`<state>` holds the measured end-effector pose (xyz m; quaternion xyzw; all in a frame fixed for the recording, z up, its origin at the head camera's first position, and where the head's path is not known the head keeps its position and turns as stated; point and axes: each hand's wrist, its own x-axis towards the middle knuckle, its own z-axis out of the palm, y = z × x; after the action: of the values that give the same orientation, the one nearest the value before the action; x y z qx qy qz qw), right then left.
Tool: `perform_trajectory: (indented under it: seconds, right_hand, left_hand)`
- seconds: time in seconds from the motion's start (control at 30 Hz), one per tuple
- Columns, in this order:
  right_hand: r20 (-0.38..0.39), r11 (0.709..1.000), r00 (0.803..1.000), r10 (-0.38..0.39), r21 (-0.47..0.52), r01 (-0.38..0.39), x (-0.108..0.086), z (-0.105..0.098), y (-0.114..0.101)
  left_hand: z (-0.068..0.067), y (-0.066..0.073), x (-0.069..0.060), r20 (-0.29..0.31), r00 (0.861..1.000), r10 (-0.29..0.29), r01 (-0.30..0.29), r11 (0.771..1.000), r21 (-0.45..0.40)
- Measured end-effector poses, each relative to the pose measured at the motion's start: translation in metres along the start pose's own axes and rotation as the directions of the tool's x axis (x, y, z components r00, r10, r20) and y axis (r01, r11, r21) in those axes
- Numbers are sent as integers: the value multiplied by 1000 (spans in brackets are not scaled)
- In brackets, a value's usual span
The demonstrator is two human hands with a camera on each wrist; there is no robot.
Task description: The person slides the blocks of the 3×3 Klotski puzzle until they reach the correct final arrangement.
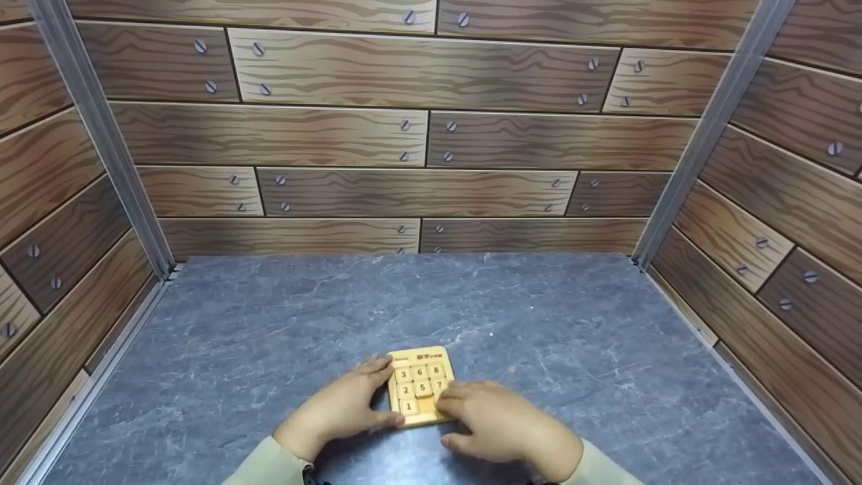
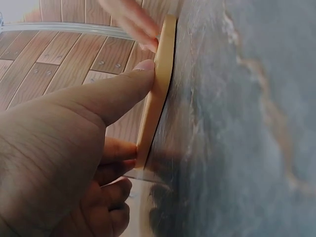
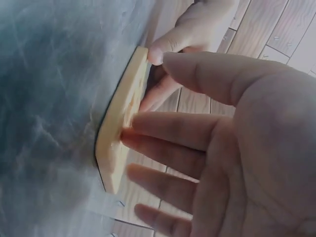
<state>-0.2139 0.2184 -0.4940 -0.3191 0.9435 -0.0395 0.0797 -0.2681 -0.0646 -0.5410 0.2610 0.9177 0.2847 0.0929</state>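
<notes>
A yellow sliding number puzzle (image 1: 412,422) lies flat on the table in the head view, with numbered tiles in its frame. Tiles 3, 6, 8, 2, 5, 7 and 1 are readable, and an open slot shows right of the 1. My left hand (image 1: 343,407) holds the puzzle's left side, thumb at the near corner and fingers at the far end. The left wrist view shows its thumb on the puzzle's edge (image 2: 160,89). My right hand (image 1: 502,421) touches the lower right tiles with extended fingers (image 3: 173,128), hiding that corner of the puzzle.
A grey-blue marbled table (image 1: 323,303) spreads around the puzzle. Wood-patterned walls (image 1: 337,141) stand at the back and both sides, with metal posts (image 1: 700,155) at the corners.
</notes>
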Motion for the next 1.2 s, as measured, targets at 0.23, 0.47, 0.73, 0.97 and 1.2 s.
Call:
perform_trajectory:
  seconds: [0.23,0.47,0.73,0.97,1.2]
  right_hand:
    - [-8,993,993,-115,-6,115,4,17,-7]
    - [46,988,987,-152,20,151,4,23,-7]
    - [94,992,988,-121,58,116,9,23,-2]
    - [81,996,994,-75,44,72,9,19,-1]
    - [69,999,997,-21,34,18,6,8,1]
  left_hand:
    - [0,1,0,-8,1000,3,-3,1000,4]
    - [0,4,1,9,1000,8,-8,1000,18]
    - [0,3,0,7,1000,6,-6,1000,16]
    - [0,2,1,14,1000,-10,10,1000,7]
    - [0,3,0,16,1000,-7,7,1000,-9]
